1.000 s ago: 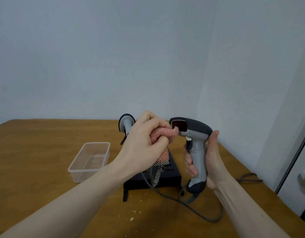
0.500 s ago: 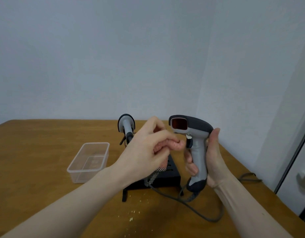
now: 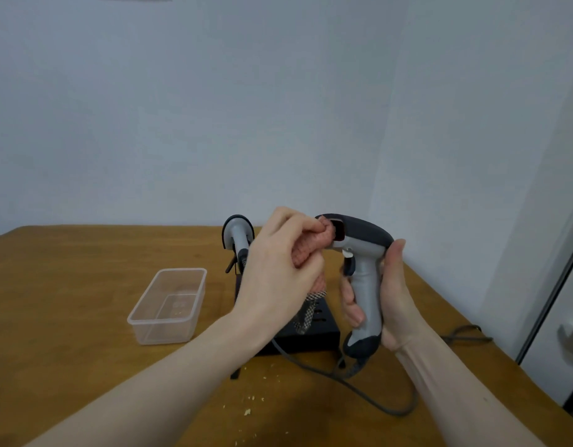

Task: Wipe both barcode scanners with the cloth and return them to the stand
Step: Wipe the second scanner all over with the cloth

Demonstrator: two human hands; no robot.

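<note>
Brown wooden bench (image 3: 69, 285) in wall corner | left hand (image 3: 278, 272) pinches bunched pink cloth (image 3: 314, 246) against window of grey-black pistol-grip barcode scanner (image 3: 362, 279) | right hand (image 3: 391, 295) grips scanner's handle, near bench's right edge

Tub (image 3: 167, 306) left of stand (image 3: 314, 333); one scanner (image 3: 238, 235) on it, on table (image 3: 69, 269).

Two bare forearms are seen, uncovered by any sleeve; the hands (image 3: 278, 272) (image 3: 391, 298) are ungloved and unadorned.

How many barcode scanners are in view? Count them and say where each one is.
2. One barcode scanner is held upright by its handle in the right hand. The other scanner sits on the black stand, partly hidden behind the left hand.
</note>
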